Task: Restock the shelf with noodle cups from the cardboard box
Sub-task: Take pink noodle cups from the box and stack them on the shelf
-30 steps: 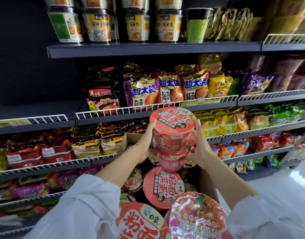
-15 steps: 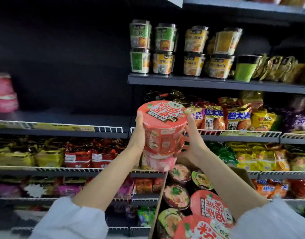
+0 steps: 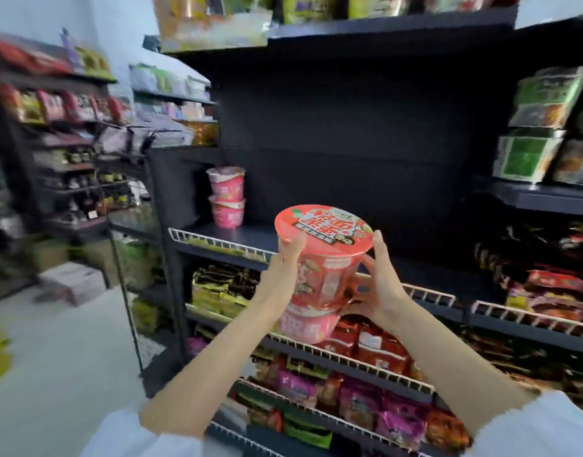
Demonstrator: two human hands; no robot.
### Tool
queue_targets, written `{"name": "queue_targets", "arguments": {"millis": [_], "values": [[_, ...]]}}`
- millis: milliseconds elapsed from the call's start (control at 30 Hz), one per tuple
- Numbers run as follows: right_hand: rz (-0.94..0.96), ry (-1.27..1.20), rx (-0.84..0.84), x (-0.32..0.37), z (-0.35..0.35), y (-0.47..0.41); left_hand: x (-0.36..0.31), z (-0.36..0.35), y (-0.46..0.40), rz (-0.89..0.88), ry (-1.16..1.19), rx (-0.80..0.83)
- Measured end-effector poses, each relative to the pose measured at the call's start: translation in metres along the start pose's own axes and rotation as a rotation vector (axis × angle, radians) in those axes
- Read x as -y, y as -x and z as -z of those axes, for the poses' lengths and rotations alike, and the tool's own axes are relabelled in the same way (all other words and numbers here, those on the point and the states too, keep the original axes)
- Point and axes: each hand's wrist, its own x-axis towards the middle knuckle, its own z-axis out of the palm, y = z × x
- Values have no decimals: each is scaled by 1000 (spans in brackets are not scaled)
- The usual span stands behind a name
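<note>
Two pink cups (image 3: 226,196) stacked on shelf (image 3: 250,233).

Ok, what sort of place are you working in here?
Most likely a small grocery or convenience store aisle: dark shelving with wire front rails, rows of packaged snacks, and two noodle cups already stacked on the shelf.

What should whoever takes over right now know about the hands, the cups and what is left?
Left hand and right hand grip a held stack of two noodle cups from either side, in front of the dark shelf.
Done: a shelved stack of two pink cups stands at the shelf's left end.
Left: set the held stack on the shelf. The cardboard box is out of view.
</note>
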Motion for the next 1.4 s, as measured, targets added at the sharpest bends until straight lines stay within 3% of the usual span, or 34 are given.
{"name": "queue_targets", "arguments": {"millis": [267, 600, 767, 933, 1233, 1400], "values": [[1, -14, 148, 7, -119, -127, 8, 120, -89, -44, 64, -232], [65, 121, 188, 54, -198, -332, -33, 195, -254, -75, 13, -271], [-15, 145, 132, 53, -216, -403, -23, 220, -324, 42, 10, -245], [-84, 131, 113, 35, -233, -438, -4, 241, -359, 137, 38, -202], [-74, 67, 171, 13, -285, -458, 12, 292, -386, 50, 89, -345], [-99, 88, 159, 5, -311, -464, 20, 311, -387, 76, 107, -321]]}}
